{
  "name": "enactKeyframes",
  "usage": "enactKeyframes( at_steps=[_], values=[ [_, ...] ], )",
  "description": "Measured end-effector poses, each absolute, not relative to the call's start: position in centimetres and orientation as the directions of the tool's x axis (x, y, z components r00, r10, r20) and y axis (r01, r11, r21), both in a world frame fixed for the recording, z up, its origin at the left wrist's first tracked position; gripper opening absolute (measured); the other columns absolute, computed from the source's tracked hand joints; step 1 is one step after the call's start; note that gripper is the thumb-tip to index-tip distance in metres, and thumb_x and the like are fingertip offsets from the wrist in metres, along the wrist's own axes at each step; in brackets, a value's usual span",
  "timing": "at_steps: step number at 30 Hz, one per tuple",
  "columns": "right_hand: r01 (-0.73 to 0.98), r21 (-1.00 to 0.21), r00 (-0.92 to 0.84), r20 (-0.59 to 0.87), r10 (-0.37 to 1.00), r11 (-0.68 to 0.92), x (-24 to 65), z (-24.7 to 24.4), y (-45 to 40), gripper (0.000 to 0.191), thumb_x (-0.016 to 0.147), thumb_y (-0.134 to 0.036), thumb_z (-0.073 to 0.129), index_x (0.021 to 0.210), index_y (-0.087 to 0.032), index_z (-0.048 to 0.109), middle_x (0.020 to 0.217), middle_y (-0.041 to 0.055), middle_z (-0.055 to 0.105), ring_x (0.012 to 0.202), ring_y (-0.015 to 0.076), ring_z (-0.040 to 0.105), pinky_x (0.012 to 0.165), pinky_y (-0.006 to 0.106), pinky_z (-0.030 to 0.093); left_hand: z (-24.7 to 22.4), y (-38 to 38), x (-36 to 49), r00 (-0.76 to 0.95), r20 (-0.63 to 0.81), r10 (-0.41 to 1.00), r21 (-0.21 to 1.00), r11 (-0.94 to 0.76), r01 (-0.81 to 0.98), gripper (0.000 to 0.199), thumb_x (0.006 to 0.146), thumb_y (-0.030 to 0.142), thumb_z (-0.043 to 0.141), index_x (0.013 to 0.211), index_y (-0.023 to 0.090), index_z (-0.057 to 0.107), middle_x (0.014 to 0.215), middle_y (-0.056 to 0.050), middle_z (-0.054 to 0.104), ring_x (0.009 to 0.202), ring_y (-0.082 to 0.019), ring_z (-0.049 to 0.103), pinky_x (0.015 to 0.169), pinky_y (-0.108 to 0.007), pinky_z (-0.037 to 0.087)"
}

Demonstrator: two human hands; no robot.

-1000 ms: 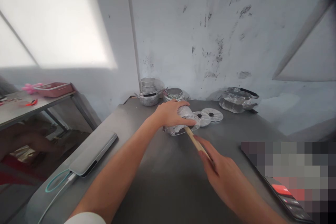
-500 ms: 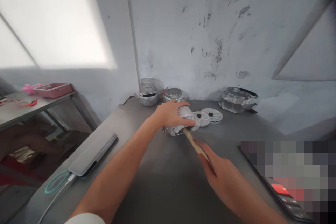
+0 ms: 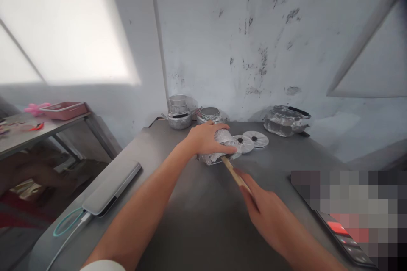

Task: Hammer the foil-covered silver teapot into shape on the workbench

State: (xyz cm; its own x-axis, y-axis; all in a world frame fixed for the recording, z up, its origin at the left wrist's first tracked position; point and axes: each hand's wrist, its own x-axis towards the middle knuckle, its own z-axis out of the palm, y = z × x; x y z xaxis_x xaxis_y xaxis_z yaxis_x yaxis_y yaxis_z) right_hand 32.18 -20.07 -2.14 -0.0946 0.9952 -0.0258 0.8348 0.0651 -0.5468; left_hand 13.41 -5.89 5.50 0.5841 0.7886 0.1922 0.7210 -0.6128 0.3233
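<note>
My left hand [image 3: 206, 137] is spread over a shiny metal vessel [image 3: 224, 137] in crumpled clear wrapping, thumb and fingers gripping its sides. Much of the vessel is hidden beneath the hand. A pale, flat wooden stick [image 3: 235, 175] is held in my right hand [image 3: 267, 211], its fingers closed round the lower part. The stick's far end meets the vessel's near, dark opening; whether it goes inside I cannot tell. Just right of the vessel lie two round metal lids [image 3: 255, 139] with black knobs, partly overlapping.
Along the wall stand a stacked metal pot [image 3: 179, 120], another wrapped pot [image 3: 210, 113] and a wrapped kettle [image 3: 282, 121] with a black handle. A grey power bank [image 3: 111, 190] with a cable lies left on the grey table [image 3: 190, 220]. A pink basket [image 3: 65, 111] sits on a side table.
The view has shifted very slightly. Both hands, the wooden stick and the wrapped vessel keep almost the same positions.
</note>
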Motion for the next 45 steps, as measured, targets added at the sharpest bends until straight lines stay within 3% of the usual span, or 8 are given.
enactKeyframes(
  at_steps=[3,8,17,25,30,33,38,45],
  values=[
    [0.827,-0.557,-0.104,-0.021,0.994,0.075,32.3,-2.2,-19.9,0.051,0.102,-0.040,0.022,0.149,-0.028,0.037,0.089,0.0040,0.075,0.086,0.0274,0.071,0.074,0.035,0.046,5.4,-5.9,13.5,0.581,0.187,0.792,0.321,-0.608,0.726,0.086,0.071,0.085,0.055,0.143,0.039,0.046,0.143,-0.006,0.050,0.120,-0.037,0.055,0.098,-0.049,0.044],
    [0.805,-0.583,-0.095,0.051,0.994,0.107,32.0,-1.6,-20.2,0.052,0.102,-0.042,0.024,0.152,-0.029,0.033,0.073,0.0003,0.071,0.070,0.0243,0.070,0.066,0.031,0.045,5.4,-5.8,13.4,0.591,0.203,0.780,0.321,-0.624,0.713,0.083,0.072,0.084,0.056,0.141,0.039,0.047,0.140,-0.006,0.052,0.121,-0.037,0.054,0.097,-0.049,0.045],
    [0.855,-0.484,-0.179,0.062,0.982,0.187,32.0,-2.4,-20.4,0.049,0.100,-0.032,0.030,0.148,-0.031,0.042,0.083,0.0049,0.075,0.084,0.0277,0.074,0.072,0.033,0.048,5.4,-5.8,13.6,0.584,0.192,0.789,0.304,-0.613,0.729,0.086,0.071,0.085,0.054,0.143,0.039,0.045,0.143,-0.006,0.050,0.124,-0.037,0.052,0.098,-0.048,0.044],
    [0.857,-0.507,-0.106,0.004,0.994,0.094,31.8,-2.0,-20.4,0.048,0.101,-0.039,0.026,0.148,-0.033,0.035,0.078,0.0010,0.073,0.077,0.0273,0.072,0.067,0.033,0.044,5.3,-5.7,13.4,0.584,0.203,0.786,0.327,-0.616,0.716,0.083,0.070,0.086,0.055,0.140,0.041,0.048,0.141,-0.004,0.052,0.118,-0.037,0.056,0.097,-0.050,0.044],
    [0.823,-0.568,-0.084,-0.097,0.992,0.014,31.8,-2.7,-20.1,0.037,0.101,-0.040,0.025,0.115,-0.021,0.055,0.081,0.0067,0.070,0.081,0.0265,0.070,0.071,0.035,0.044,5.3,-5.7,13.5,0.583,0.190,0.790,0.321,-0.612,0.723,0.087,0.069,0.087,0.054,0.142,0.040,0.046,0.144,-0.005,0.049,0.120,-0.037,0.055,0.097,-0.049,0.045],
    [0.691,-0.719,-0.094,-0.187,0.978,-0.071,31.7,-2.9,-20.0,0.038,0.100,-0.048,0.025,0.086,-0.023,0.049,0.068,-0.0004,0.058,0.056,0.0157,0.060,0.054,0.027,0.042,5.3,-5.6,13.4,0.591,0.205,0.780,0.322,-0.624,0.712,0.085,0.070,0.087,0.054,0.141,0.039,0.048,0.139,-0.006,0.053,0.116,-0.036,0.057,0.096,-0.048,0.045],
    [0.432,-0.851,-0.169,-0.401,0.900,-0.298,31.1,-3.2,-20.2,0.037,0.098,-0.055,0.027,0.080,-0.024,0.039,0.063,-0.0087,0.046,0.033,0.0054,0.038,0.035,0.021,0.032,5.2,-5.6,13.4,0.589,0.222,0.777,0.312,-0.629,0.712,0.085,0.070,0.086,0.054,0.140,0.038,0.048,0.138,-0.006,0.053,0.117,-0.035,0.056,0.094,-0.046,0.047],
    [0.446,-0.858,-0.119,-0.340,0.933,-0.256,30.2,-3.0,-20.2,0.038,0.098,-0.055,0.024,0.083,-0.024,0.040,0.059,-0.0102,0.040,0.033,0.0057,0.040,0.034,0.020,0.036,4.9,-5.7,13.5,0.574,0.241,0.783,0.319,-0.622,0.715,0.088,0.070,0.088,0.052,0.140,0.037,0.047,0.138,-0.005,0.053,0.119,-0.035,0.055,0.096,-0.046,0.045]
  ],
)
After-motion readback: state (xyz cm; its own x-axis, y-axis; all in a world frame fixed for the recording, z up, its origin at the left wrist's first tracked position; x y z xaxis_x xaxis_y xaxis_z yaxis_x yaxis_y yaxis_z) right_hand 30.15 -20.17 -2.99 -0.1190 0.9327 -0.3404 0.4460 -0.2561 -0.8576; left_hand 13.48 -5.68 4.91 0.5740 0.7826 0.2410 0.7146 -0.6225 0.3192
